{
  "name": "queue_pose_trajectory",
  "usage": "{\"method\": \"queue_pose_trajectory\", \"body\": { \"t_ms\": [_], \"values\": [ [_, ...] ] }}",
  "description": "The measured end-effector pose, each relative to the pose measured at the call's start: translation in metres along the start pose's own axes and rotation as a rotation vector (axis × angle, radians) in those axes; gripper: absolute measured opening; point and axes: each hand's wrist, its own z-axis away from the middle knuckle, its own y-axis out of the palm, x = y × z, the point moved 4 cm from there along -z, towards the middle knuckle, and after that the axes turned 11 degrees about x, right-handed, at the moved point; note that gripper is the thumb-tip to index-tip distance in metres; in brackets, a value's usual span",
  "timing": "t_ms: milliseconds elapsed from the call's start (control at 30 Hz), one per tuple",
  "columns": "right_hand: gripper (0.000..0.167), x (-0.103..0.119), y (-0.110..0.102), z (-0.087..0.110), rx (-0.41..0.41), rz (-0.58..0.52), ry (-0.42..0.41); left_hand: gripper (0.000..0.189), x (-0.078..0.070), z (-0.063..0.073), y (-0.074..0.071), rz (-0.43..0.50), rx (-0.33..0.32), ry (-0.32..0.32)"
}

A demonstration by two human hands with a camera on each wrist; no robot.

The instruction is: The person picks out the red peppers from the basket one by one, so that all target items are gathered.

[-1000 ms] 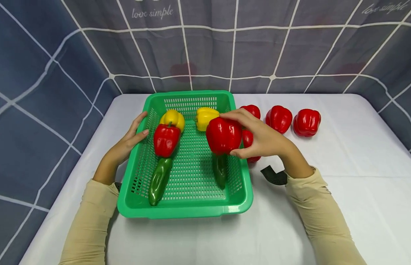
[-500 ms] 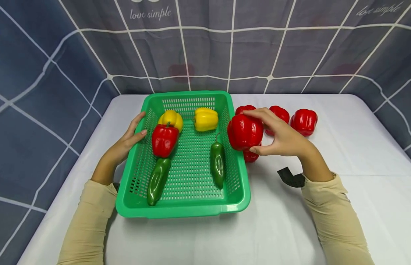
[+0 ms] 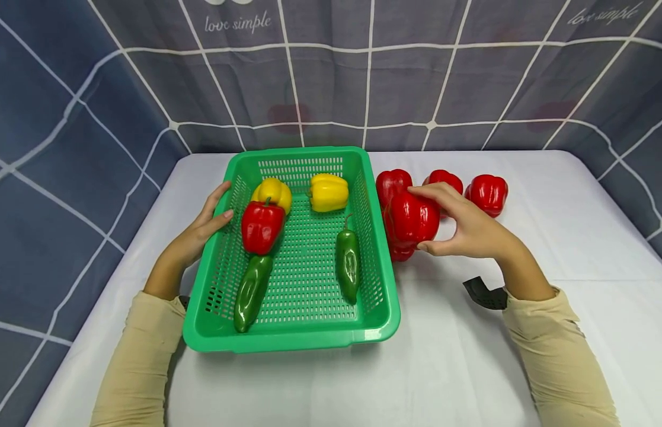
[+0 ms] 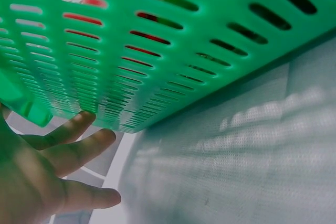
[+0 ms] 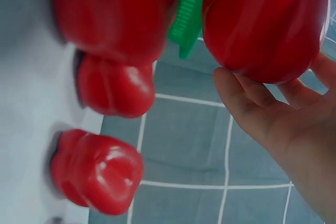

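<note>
My right hand [image 3: 472,228] holds a red bell pepper [image 3: 413,218] between thumb and fingers, just right of the green basket [image 3: 288,343]. In the head view this pepper overlaps another red bell pepper [image 3: 402,255] lower down, mostly hidden. My left hand [image 3: 194,234] rests at the basket's left rim. The left wrist view shows its fingers [image 4: 79,153] straight and spread beside the slotted wall. Inside the basket lie two yellow bell peppers [image 3: 329,193], a red bell pepper [image 3: 262,228] and two long green chili peppers [image 3: 348,265].
More red bell peppers [image 3: 487,194] stand on the white tablecloth [image 3: 592,237] right of the basket, one [image 3: 393,181] close to its wall. A grey checked curtain [image 3: 331,89] hangs behind and along both sides of the table.
My right hand has carried the red bell pepper from over the basket rightward past its rim, to the loose red peppers. The left hand keeps its place at the rim.
</note>
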Motion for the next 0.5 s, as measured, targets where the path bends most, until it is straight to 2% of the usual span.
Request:
{"method": "queue_pose_trajectory", "body": {
  "t_ms": [200, 500],
  "values": [
    [0.083, -0.009, -0.003, 0.007, -0.009, 0.015, 0.055, 0.06, -0.001, 0.001, 0.0, 0.015, 0.001, 0.001],
    [0.081, -0.027, -0.007, 0.019, 0.008, -0.036, 0.158, 0.06, -0.002, 0.0, 0.0, 0.008, -0.002, -0.003]
  ]
}}
